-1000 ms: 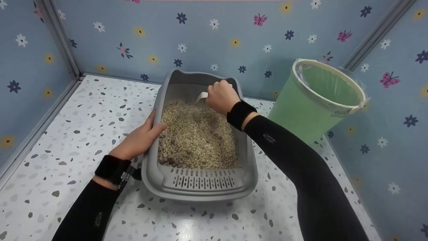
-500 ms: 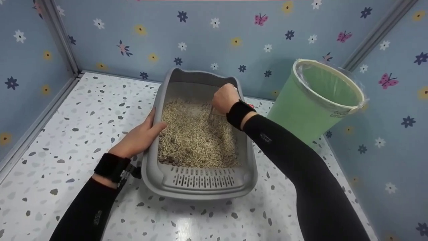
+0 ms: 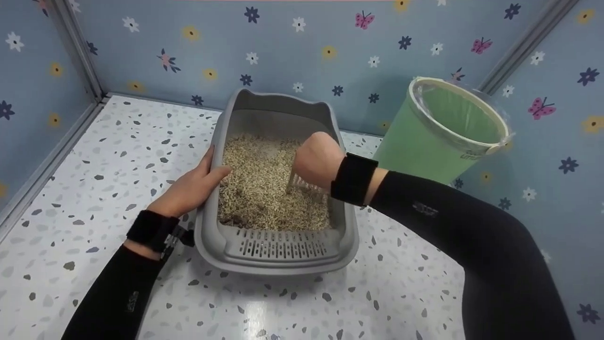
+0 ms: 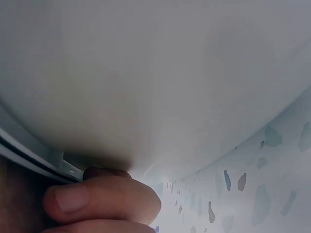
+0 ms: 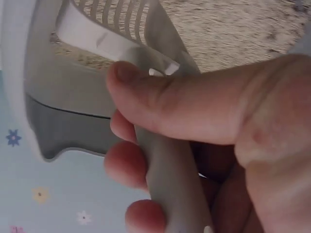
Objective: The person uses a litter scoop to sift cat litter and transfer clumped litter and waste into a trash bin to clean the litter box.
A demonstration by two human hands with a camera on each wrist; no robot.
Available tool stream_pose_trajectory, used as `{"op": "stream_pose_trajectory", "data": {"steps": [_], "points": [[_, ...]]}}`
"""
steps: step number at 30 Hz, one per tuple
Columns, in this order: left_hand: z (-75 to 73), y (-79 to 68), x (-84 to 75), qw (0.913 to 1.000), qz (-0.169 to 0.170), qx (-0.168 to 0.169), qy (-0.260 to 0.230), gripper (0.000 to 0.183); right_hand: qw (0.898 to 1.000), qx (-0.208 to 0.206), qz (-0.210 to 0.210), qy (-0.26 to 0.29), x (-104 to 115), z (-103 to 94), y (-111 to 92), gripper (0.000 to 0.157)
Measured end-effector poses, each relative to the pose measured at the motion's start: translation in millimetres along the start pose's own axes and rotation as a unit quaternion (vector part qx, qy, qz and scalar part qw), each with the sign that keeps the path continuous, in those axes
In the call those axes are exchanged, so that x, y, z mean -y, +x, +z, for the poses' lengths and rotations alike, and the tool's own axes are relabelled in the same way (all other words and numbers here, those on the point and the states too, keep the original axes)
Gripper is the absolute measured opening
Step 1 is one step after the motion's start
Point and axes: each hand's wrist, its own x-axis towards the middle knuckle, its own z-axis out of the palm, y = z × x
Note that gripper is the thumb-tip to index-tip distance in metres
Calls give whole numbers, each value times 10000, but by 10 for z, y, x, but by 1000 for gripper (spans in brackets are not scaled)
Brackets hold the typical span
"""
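1 slotted scoop (image 5: 170, 179) in the grip of the right hand (image 3: 319, 160), held by its handle, with the head down at the litter (image 3: 257, 184) in the grey tray (image 3: 278, 269). Holding the tray's left rim with the left hand (image 3: 188, 189), thumb over the top. To the right, 1 green bin (image 3: 410, 146).

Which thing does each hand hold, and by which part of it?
Right hand: slotted scoop, by its handle. Left hand: grey litter box, by its side rim.
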Motion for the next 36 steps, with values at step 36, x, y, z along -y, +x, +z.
{"op": "stream_pose_trajectory", "data": {"steps": [36], "points": [[4,-7,-3,10000,-41,-7,-19,103,9421,1914,-154,2748,-504,345,304,40]]}}
